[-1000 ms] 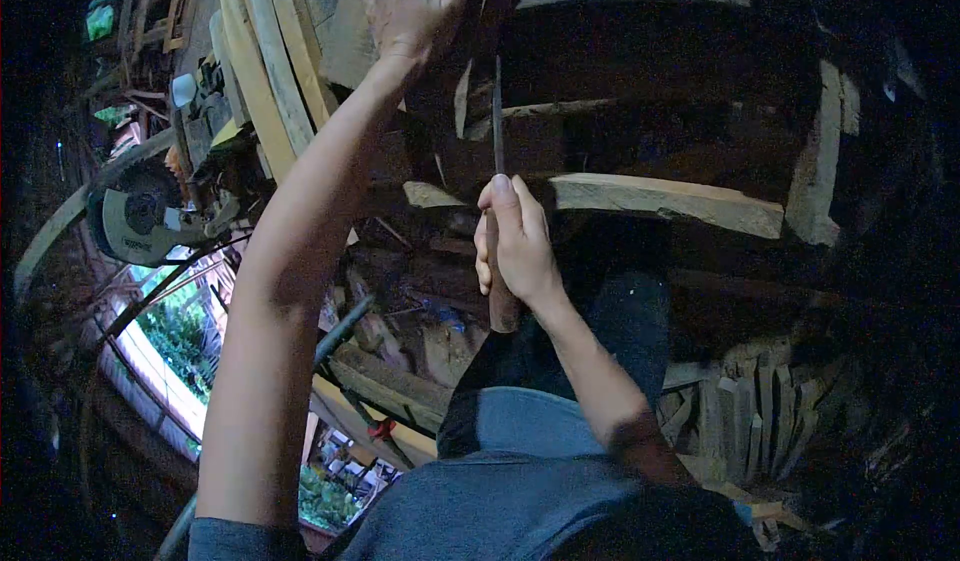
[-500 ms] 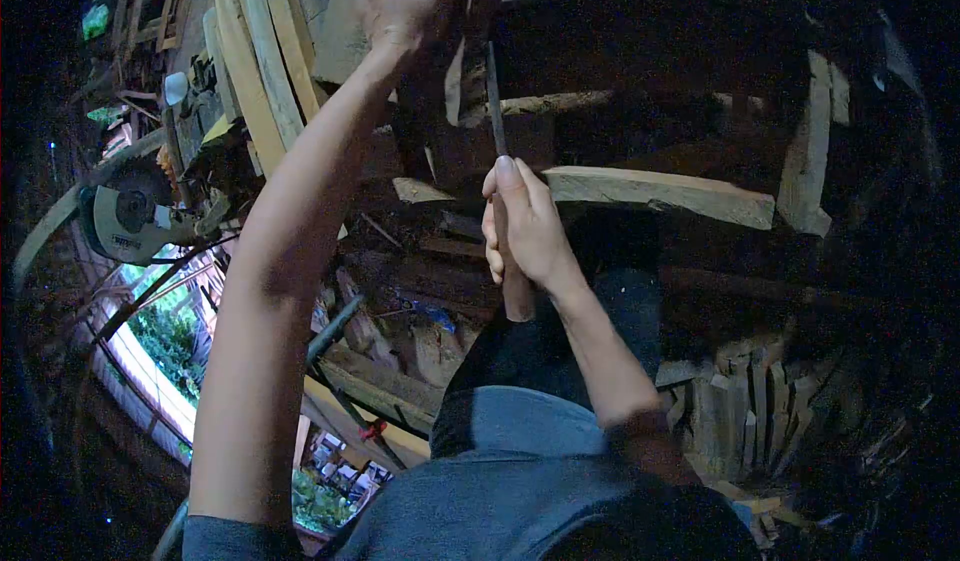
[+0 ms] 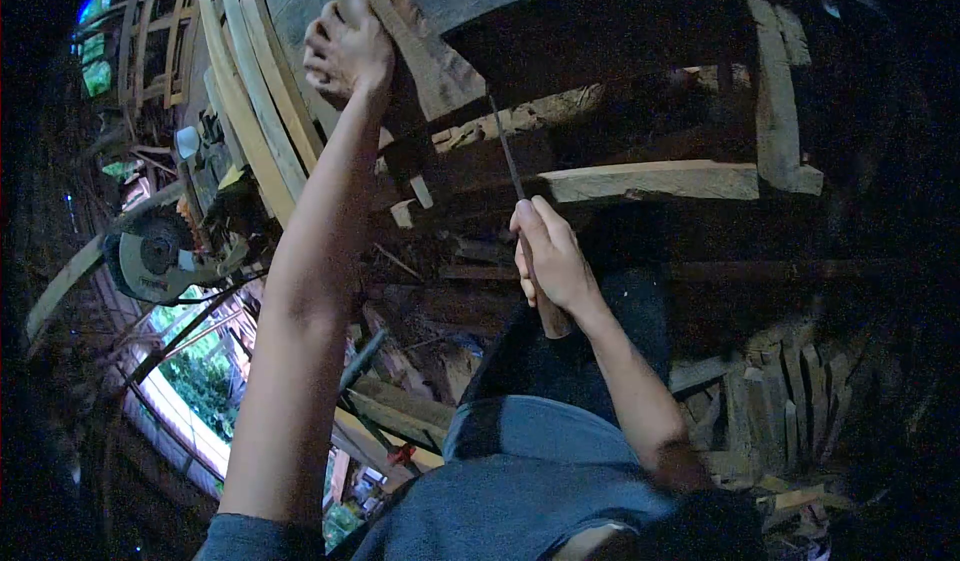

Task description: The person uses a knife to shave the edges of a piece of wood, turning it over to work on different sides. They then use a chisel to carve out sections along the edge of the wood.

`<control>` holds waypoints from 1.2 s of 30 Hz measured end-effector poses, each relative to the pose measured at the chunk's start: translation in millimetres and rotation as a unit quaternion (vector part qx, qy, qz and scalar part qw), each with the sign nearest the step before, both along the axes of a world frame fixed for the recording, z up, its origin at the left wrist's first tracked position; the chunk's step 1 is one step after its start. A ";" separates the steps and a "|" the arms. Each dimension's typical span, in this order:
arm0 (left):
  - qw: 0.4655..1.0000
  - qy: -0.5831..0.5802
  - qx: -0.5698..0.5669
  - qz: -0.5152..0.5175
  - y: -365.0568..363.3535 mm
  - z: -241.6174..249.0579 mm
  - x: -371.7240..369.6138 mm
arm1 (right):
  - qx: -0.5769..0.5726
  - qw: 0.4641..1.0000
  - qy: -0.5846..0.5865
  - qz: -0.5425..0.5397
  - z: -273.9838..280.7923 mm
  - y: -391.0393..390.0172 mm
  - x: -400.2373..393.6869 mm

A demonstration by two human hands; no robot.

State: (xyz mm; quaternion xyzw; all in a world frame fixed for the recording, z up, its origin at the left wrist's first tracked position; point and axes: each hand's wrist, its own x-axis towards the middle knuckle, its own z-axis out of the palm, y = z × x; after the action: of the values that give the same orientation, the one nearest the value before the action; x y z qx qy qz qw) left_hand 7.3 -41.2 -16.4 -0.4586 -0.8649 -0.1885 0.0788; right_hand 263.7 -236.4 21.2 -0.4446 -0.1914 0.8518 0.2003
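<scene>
Through the head camera I see the wooden piece (image 3: 430,59) slanting from upper left to lower right beside the edge of the desk (image 3: 470,3); half a second ago it ran nearly upright in my view and looked narrower. The left hand (image 3: 347,49) has shifted left and now sits just left of the piece, fingers curled; I can't tell whether they grip it. Below and right of the piece, I have the right hand (image 3: 550,256) still wrapped around the wooden handle of a long-bladed tool (image 3: 508,149). Its tip comes up by the piece's lower right corner, though in this dimness contact is uncertain. Well left of the piece, a saw (image 3: 148,263) bears dark lettering on its pale guard, too small for me to read.
</scene>
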 end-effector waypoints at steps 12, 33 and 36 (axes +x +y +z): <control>0.994 -0.035 -0.085 0.057 0.2 7.9 -9.0 | 0.436 0.831 -0.339 0.074 13.2 36.5 17.8; 0.996 0.059 -0.014 -0.061 1.9 -3.1 -22.3 | 0.494 0.752 -0.372 0.230 11.5 101.9 -31.1; 0.997 0.064 -0.027 -0.031 4.8 -1.4 -23.0 | 0.496 0.753 -0.372 0.220 7.8 116.7 -44.9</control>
State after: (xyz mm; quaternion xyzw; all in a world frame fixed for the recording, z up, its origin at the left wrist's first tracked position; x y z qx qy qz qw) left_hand -15.7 -36.4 -17.8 -0.4983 -0.8481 -0.1375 0.1157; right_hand 218.7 -119.6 29.0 -0.5104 -0.7389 0.4253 0.1123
